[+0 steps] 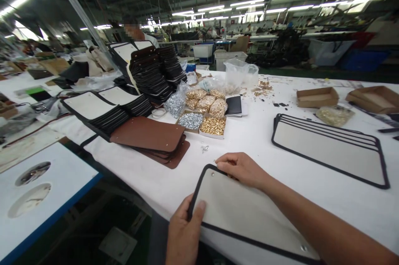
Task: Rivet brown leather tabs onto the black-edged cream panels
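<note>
A light grey panel with a black bound edge [246,211] lies in front of me, its near edge reaching over the table's edge. Small round metal fittings sit near two of its corners. My left hand [185,227] grips the panel's left end, thumb on top and fingers underneath. At its far left corner, close to a metal fitting, my right hand [241,169] has its fingers curled in a pinch; whatever they hold is too small or hidden to make out. A few loose silver metal pieces [205,148] lie on the white table beyond.
Boxes of silver rings [190,120] and gold rings [213,126] stand ahead, with bagged gold rings [207,102] behind. Brown panels [149,134] and tall stacks of dark panels [149,73] are at left. Similar grey panels [330,148] lie at right. A person is behind the stacks.
</note>
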A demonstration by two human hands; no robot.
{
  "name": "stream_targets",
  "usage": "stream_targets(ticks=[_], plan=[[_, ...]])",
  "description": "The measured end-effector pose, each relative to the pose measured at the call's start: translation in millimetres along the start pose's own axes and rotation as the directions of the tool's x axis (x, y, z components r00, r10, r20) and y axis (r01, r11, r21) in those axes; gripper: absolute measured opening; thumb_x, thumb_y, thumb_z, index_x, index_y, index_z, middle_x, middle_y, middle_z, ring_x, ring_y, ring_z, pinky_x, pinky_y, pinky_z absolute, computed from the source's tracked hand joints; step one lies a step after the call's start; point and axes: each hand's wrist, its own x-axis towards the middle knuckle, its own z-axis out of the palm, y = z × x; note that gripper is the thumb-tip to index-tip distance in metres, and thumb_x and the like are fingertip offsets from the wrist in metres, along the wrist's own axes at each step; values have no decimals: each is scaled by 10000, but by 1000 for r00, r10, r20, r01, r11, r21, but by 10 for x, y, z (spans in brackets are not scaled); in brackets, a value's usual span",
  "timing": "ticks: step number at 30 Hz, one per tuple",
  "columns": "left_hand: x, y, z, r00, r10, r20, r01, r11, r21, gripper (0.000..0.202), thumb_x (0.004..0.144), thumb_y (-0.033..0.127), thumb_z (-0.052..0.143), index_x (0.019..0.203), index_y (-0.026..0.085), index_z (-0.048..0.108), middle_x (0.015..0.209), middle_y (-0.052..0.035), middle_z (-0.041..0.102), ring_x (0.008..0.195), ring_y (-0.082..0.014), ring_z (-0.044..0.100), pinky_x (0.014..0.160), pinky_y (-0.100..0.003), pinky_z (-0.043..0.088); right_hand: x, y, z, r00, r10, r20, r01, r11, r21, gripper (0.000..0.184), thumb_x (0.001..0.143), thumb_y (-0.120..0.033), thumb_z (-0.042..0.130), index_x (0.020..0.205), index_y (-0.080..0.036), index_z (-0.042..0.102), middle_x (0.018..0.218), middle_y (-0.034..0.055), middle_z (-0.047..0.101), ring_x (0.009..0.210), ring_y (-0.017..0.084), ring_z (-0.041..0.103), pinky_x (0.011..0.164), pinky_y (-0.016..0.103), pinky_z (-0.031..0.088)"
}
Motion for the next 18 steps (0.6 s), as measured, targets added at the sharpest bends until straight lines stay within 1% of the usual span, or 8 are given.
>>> stream_targets(ticks=[2,4,5,7,9,11,15,18], plan=[[-29,22,-121,996,-11,-92,4,997,-75,492,754,458,844,1151,188,739,1057,-58,808,990,-312,745,838,-354,606,120,92,-21,999,-45,-29,43,998,-53,325,990,-421,538,1084,-207,764,1019,40,777,817,182,698,744,298,535],[-39,48,-252,988,-49,-143,23,984,-179,542,722,435,873,1189,206,722,1074,-56,806,1006,-309,747,835,-355,616,247,202,10,996,-75,-49,69,992,-110,286,982,-347,552,1127,-215,760,1159,63,752,983,209,692,902,342,523],[-44,53,-312,987,-64,-147,31,975,-218,577,707,415,888,1216,212,709,1092,-60,803,1019,-308,746,844,-359,618,303,257,41,995,-89,-41,83,987,-135,275,973,-314,562,1139,-223,761,1172,66,745,1033,220,679,955,359,505],[-61,32,-404,989,-64,-133,29,968,-249,647,678,358,916,1263,206,686,1139,-76,790,1072,-311,735,912,-378,607,389,351,116,994,-108,-14,104,978,-180,271,963,-271,568,1144,-236,767,1124,64,744,1046,227,668,990,375,485],[-91,-28,-452,991,-40,-126,7,969,-248,688,656,306,932,1283,188,675,1168,-92,780,1126,-319,716,992,-402,578,440,412,180,993,-118,4,116,970,-213,258,952,-250,581,1117,-239,779,1079,61,733,1015,223,664,982,370,481],[-127,-100,-462,992,-33,-121,-1,963,-268,691,661,286,931,1290,174,667,1181,-103,773,1147,-321,708,1021,-413,564,462,437,213,992,-123,11,122,966,-230,232,937,-233,597,1062,-239,792,1039,55,721,979,215,660,957,358,478],[-179,-152,-421,993,-44,-106,2,932,-363,619,743,279,884,1306,182,647,1193,-105,765,1114,-291,722,944,-372,607,451,424,196,993,-117,-10,112,970,-213,121,865,-220,676,900,-226,792,937,30,723,905,195,654,885,319,474],[-160,-90,-406,988,-29,-150,-35,911,-410,464,805,225,824,1244,181,681,1177,-102,767,1072,-261,736,899,-340,623,389,403,151,996,-60,-65,49,986,-158,98,844,-266,691,842,-203,765,809,16,731,764,177,659,749,291,482]])
